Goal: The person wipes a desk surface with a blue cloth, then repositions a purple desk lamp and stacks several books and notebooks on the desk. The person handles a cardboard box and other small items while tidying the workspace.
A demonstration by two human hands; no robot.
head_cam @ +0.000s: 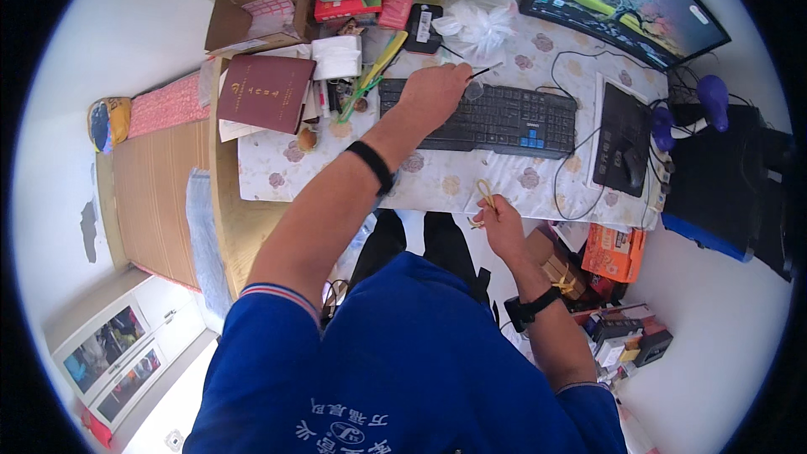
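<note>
My left hand (pixel 436 91) reaches over a black keyboard (pixel 517 116) and is shut on a thin dark rod (pixel 485 70) with a paler end. What the rod is, I cannot tell. A small clear round piece (pixel 473 90) shows beside those fingers, above the keys. At the table's front edge my right hand (pixel 502 221) pinches a yellowish cord (pixel 484 192), its loop standing up above the fingers. A short end of the cord (pixel 474 223) pokes out at the left of that hand.
A flowered tablecloth (pixel 451 186) covers the table. On the left lie a maroon notebook (pixel 268 91), tissues (pixel 337 57) and an open cardboard box (pixel 258 9). A tied plastic bag (pixel 482 22) sits behind the keyboard. A monitor (pixel 630 3), mouse (pixel 624 161) and loose cables (pixel 555 183) are right.
</note>
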